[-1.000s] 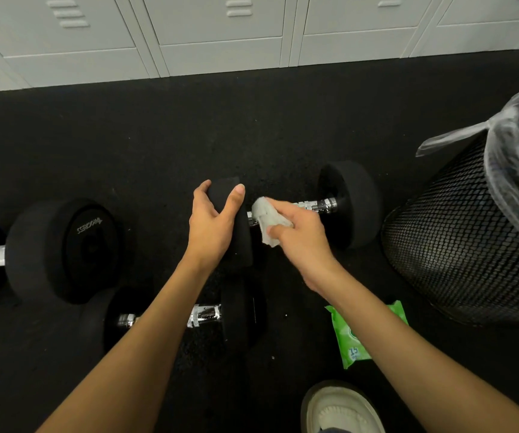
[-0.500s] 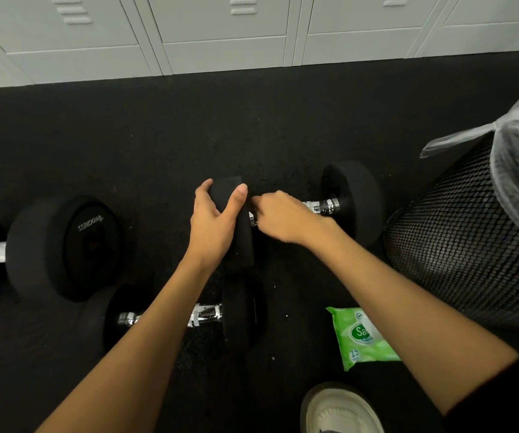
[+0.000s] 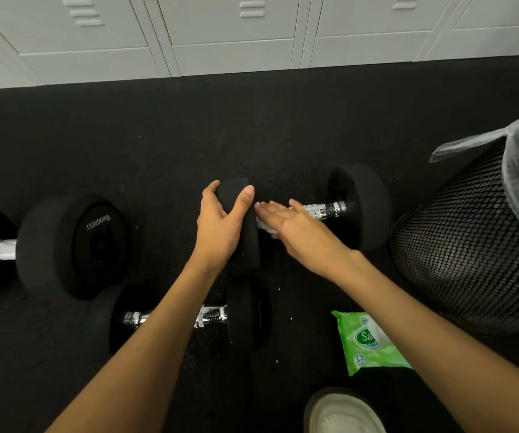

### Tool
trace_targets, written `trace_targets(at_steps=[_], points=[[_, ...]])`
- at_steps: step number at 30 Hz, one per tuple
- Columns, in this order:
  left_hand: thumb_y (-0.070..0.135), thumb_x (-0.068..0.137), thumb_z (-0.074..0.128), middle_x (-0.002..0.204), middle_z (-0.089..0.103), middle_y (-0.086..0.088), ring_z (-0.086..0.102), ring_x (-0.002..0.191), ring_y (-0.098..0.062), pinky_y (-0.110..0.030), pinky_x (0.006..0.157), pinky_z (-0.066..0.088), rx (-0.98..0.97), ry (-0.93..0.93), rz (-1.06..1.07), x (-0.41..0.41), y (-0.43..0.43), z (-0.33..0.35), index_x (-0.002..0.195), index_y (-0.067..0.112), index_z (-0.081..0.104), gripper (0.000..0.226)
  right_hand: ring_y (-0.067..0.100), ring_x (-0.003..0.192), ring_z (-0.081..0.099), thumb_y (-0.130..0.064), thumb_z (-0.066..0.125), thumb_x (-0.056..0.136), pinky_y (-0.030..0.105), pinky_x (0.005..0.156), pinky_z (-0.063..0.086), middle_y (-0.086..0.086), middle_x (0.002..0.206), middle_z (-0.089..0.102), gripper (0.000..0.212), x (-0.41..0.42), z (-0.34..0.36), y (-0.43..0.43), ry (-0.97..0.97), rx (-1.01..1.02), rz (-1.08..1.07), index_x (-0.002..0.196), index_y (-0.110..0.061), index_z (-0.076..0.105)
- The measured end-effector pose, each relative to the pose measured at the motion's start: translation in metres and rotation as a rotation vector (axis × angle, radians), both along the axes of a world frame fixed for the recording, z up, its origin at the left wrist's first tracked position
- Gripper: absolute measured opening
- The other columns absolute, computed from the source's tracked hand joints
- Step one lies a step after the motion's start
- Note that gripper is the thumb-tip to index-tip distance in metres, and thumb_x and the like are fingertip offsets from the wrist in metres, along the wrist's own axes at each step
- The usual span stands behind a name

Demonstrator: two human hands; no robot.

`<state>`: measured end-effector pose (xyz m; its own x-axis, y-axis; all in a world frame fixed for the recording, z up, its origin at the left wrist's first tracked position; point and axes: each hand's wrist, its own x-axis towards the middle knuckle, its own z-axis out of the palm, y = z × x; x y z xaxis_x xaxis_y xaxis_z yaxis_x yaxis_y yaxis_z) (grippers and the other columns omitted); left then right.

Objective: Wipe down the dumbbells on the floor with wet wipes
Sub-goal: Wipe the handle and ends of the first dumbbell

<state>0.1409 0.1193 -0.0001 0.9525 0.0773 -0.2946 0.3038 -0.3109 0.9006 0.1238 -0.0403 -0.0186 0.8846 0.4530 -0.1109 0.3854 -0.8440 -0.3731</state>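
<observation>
A black dumbbell (image 3: pixel 361 207) with a chrome handle (image 3: pixel 323 209) lies across the middle of the dark floor. My left hand (image 3: pixel 220 226) grips its left head from above, thumb on one side and fingers on the other. My right hand (image 3: pixel 298 232) lies over the handle with its fingers straight, pressing a white wet wipe (image 3: pixel 264 225) against the inner face of that head. Only a small edge of the wipe shows under the fingers.
A large black dumbbell (image 3: pixel 70 245) lies at the left and a smaller one (image 3: pixel 245 314) nearer me under my left forearm. A green wipes pack (image 3: pixel 367 342) lies by my white shoe (image 3: pixel 342 414). A black mesh bin (image 3: pixel 470 245) with a plastic liner stands right; white lockers (image 3: pixel 220 32) behind.
My right hand went from holding the bunched wipe at the handle to pressing it flat-fingered against the head's inner face. My left hand kept its hold.
</observation>
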Motion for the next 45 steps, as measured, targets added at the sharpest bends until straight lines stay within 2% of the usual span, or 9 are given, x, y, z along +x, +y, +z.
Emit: trace_targets(at_steps=[6, 11, 17, 20, 24, 31, 36, 41, 45], points=[[0.055, 0.085, 0.059, 0.120, 0.048, 0.009, 0.053, 0.110, -0.010, -0.030, 0.094, 0.047, -0.004, 0.017, -0.004, 0.000, 0.000, 0.000, 0.148, 0.020, 0.022, 0.082, 0.017, 0.101, 0.063, -0.027, 0.060, 0.092, 0.039, 0.094, 0.048, 0.000, 0.101, 0.071, 0.027, 0.037, 0.006, -0.008, 0.330, 0.265, -0.180, 0.118, -0.026, 0.066], [0.057, 0.083, 0.059, 0.111, 0.049, 0.013, 0.057, 0.103, -0.009, -0.035, 0.093, 0.050, -0.001, 0.020, 0.003, 0.001, 0.000, 0.000, 0.148, 0.021, 0.022, 0.083, 0.015, 0.065, 0.055, -0.030, 0.057, 0.094, 0.033, 0.060, 0.042, 0.002, 0.065, 0.056, 0.025, 0.051, 0.022, -0.002, 0.422, 0.307, -0.244, 0.073, -0.019, 0.062], [0.057, 0.083, 0.060, 0.116, 0.051, 0.009, 0.057, 0.109, -0.013, -0.038, 0.097, 0.049, -0.016, 0.019, 0.003, 0.001, 0.001, -0.001, 0.148, 0.021, 0.023, 0.083, 0.020, 0.120, 0.053, -0.007, 0.050, 0.091, 0.035, 0.111, 0.027, 0.004, 0.124, 0.062, 0.045, 0.016, -0.004, 0.003, 0.108, 0.072, -0.045, 0.135, -0.015, 0.050], [0.055, 0.084, 0.059, 0.108, 0.051, 0.015, 0.056, 0.107, -0.009, -0.033, 0.096, 0.048, -0.005, 0.007, 0.010, 0.001, 0.000, -0.001, 0.148, 0.018, 0.023, 0.082, 0.020, 0.119, 0.054, -0.007, 0.048, 0.092, 0.035, 0.111, 0.026, 0.006, 0.124, 0.061, 0.039, 0.014, -0.002, 0.004, 0.025, 0.093, -0.073, 0.131, -0.011, 0.052], [0.055, 0.084, 0.059, 0.102, 0.049, 0.019, 0.055, 0.099, -0.004, -0.025, 0.089, 0.047, 0.003, 0.005, 0.016, 0.001, 0.000, -0.003, 0.148, 0.019, 0.024, 0.081, 0.027, 0.085, 0.061, -0.018, 0.047, 0.093, 0.035, 0.066, 0.046, 0.008, 0.092, 0.060, 0.012, 0.051, 0.023, 0.017, 0.411, 0.055, -0.230, 0.095, -0.013, 0.057], [0.052, 0.084, 0.061, 0.118, 0.049, 0.013, 0.053, 0.107, -0.003, -0.017, 0.088, 0.044, -0.037, -0.007, 0.020, 0.000, 0.000, -0.003, 0.147, 0.019, 0.025, 0.080, 0.030, 0.072, 0.066, -0.030, 0.030, 0.095, 0.039, 0.076, 0.051, 0.025, 0.091, 0.071, 0.050, 0.090, 0.029, 0.020, 1.019, 0.049, -0.266, 0.093, 0.001, 0.069], [0.053, 0.084, 0.061, 0.107, 0.051, 0.018, 0.055, 0.099, 0.000, -0.021, 0.088, 0.046, -0.044, -0.001, 0.028, 0.001, -0.001, -0.005, 0.147, 0.019, 0.024, 0.081, 0.026, 0.075, 0.060, -0.019, 0.040, 0.089, 0.038, 0.064, 0.045, 0.010, 0.081, 0.062, 0.027, 0.074, 0.025, 0.019, 0.639, 0.054, -0.241, 0.075, -0.011, 0.061], [0.054, 0.084, 0.060, 0.112, 0.050, 0.015, 0.054, 0.098, 0.000, -0.020, 0.085, 0.045, -0.042, 0.007, 0.019, 0.001, 0.000, -0.004, 0.148, 0.020, 0.022, 0.081, 0.025, 0.077, 0.061, -0.011, 0.043, 0.092, 0.038, 0.065, 0.052, 0.006, 0.082, 0.060, 0.024, 0.026, 0.035, 0.008, 0.291, 0.109, -0.107, 0.100, -0.018, 0.065], [0.052, 0.086, 0.058, 0.098, 0.045, 0.023, 0.050, 0.084, 0.009, -0.008, 0.071, 0.040, -0.005, 0.018, 0.015, -0.001, -0.002, -0.002, 0.147, 0.020, 0.023, 0.077, 0.025, 0.077, 0.063, -0.009, 0.043, 0.092, 0.038, 0.066, 0.054, 0.008, 0.084, 0.063, 0.030, 0.029, 0.041, 0.007, 0.346, 0.095, -0.125, 0.110, -0.018, 0.065]])
